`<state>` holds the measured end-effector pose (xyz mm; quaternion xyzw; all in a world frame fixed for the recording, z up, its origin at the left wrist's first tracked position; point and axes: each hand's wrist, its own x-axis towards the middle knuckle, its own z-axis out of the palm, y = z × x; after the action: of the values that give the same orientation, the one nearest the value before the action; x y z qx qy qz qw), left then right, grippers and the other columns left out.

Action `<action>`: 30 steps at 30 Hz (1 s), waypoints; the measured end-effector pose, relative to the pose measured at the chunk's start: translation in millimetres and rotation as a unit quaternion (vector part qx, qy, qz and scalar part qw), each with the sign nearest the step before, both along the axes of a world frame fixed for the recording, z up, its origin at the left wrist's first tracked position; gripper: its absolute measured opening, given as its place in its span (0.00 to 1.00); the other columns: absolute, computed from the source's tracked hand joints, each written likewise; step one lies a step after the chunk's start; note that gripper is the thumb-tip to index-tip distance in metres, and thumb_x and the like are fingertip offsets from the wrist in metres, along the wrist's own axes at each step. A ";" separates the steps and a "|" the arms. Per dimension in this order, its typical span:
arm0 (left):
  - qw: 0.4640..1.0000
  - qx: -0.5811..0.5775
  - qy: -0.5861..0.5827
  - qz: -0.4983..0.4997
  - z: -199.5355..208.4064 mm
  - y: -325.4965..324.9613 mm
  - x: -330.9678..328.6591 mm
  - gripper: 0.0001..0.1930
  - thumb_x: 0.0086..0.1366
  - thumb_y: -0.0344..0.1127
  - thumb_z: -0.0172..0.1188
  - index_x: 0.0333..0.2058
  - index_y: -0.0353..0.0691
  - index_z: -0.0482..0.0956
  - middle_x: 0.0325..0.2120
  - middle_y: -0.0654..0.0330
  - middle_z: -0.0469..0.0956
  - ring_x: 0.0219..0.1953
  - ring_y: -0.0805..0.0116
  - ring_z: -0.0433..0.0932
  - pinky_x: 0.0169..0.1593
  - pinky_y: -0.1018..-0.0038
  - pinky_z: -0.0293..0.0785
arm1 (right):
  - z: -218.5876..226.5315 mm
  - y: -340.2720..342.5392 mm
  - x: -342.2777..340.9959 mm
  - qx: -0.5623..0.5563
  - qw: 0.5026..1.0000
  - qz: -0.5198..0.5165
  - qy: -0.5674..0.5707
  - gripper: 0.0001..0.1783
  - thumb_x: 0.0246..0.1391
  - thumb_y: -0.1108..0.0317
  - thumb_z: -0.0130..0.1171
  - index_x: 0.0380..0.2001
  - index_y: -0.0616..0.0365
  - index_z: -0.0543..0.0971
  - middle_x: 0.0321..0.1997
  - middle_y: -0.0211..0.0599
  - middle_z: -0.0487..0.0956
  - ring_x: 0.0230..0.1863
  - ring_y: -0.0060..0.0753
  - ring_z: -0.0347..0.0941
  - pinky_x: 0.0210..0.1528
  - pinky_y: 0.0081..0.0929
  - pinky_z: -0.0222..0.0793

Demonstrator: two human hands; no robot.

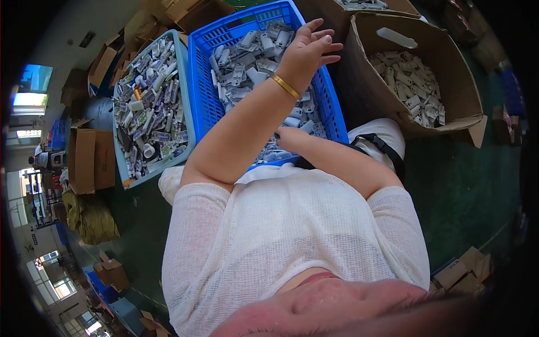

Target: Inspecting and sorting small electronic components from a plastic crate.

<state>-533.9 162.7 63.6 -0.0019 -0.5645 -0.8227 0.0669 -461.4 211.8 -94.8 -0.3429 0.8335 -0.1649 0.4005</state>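
Observation:
My left hand [311, 49], with a gold bangle [285, 87] on its wrist, is stretched over the far right rim of a blue plastic crate [331, 106]. Its fingers are spread and nothing is in them. Many white and grey plastic housings [247, 53] fill the crate. Low over the crate's near part, my right hand [288, 139] is curled closed, partly hidden by my left forearm. A small dark bit shows at its fingers, too small to name. Just beyond the left hand's fingertips stands a cardboard box [359, 73] holding white plastic pieces [407, 81].
Left of the crate stands a light-blue bin [188, 112] heaped with mixed small plastic devices [151, 104]. Cardboard boxes [90, 157] and an olive sack [90, 216] stand farther left. Another box [401, 7] with parts is at the far right. The floor [449, 185] is green.

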 end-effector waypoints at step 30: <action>0.525 -0.692 -0.124 -0.479 -301.2 -95.5 127.0 0.15 0.50 0.40 0.54 0.36 0.41 0.77 0.39 0.49 0.73 0.43 0.55 0.72 0.47 0.64 0.67 | -44.5 -12.5 -12.1 -0.242 0.902 -0.340 -0.108 0.22 0.48 0.67 0.50 0.50 0.50 0.68 0.41 0.43 0.74 0.39 0.35 0.71 0.42 0.28 0.65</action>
<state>-407.0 67.2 -237.6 -0.2160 -0.8734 -0.0739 -0.4301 -473.5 199.3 -139.3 -0.1047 0.7854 -0.5241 0.3124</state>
